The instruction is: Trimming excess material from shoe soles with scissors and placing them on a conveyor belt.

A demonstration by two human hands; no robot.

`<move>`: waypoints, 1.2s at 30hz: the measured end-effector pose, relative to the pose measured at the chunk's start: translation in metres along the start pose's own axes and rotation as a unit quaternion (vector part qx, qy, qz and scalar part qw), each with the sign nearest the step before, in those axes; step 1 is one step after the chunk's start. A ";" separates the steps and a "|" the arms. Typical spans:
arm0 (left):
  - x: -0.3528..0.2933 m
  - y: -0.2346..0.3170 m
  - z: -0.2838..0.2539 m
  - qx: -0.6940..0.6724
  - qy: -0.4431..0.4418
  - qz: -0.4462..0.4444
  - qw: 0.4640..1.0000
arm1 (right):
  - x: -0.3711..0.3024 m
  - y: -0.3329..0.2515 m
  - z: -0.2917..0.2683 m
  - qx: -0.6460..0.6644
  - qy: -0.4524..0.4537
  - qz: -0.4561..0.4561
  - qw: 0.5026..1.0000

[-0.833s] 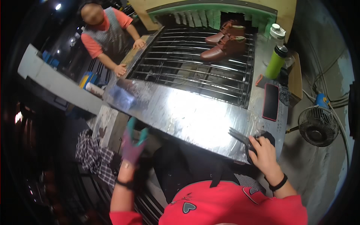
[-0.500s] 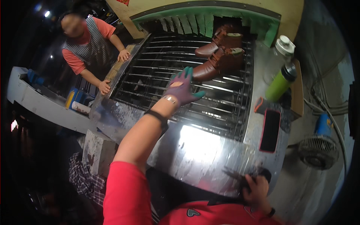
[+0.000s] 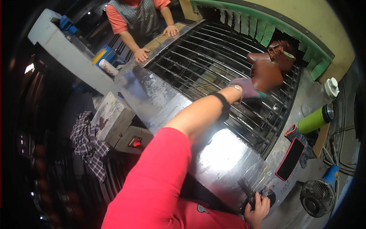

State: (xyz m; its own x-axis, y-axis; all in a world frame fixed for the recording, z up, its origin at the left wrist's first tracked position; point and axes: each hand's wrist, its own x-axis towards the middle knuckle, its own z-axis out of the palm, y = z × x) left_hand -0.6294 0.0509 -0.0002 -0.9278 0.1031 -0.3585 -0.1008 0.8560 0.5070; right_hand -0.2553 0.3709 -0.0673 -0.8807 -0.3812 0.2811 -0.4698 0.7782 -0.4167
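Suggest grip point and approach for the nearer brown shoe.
Probably the toe, from the camera wearer's side: the nearer brown shoe points its rounded toe toward the left hand, while its ankle opening sits toward the green flaps, with the other shoe crowding its far side. Finger contact is hidden.

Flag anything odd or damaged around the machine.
Green strip curtain: strips look ragged and uneven, seemingly parted or missing behind the brown shoes. A phone and green bottle also look out of place on the metal ledge. Glare prevents ruling out a spill.
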 end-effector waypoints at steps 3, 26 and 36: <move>-0.031 -0.081 0.043 -0.543 -0.141 0.162 0.812 | 0.003 -0.007 -0.002 0.017 0.004 0.005 1.000; -0.533 -0.166 0.276 -0.965 -0.015 0.050 0.258 | 0.051 -0.168 0.017 0.148 -0.266 -0.303 0.903; -0.543 -0.161 0.286 -0.970 -0.061 0.069 0.225 | 0.054 -0.168 0.019 -0.001 -0.250 -0.445 0.860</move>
State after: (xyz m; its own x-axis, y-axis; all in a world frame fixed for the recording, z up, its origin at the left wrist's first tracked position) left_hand -0.0070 0.0014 -0.1113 -0.9654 0.1747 -0.1935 -0.1502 -0.9794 -0.1350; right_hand -0.2252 0.2100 0.0014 -0.0878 -0.9928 0.0814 -0.9716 0.0673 -0.2269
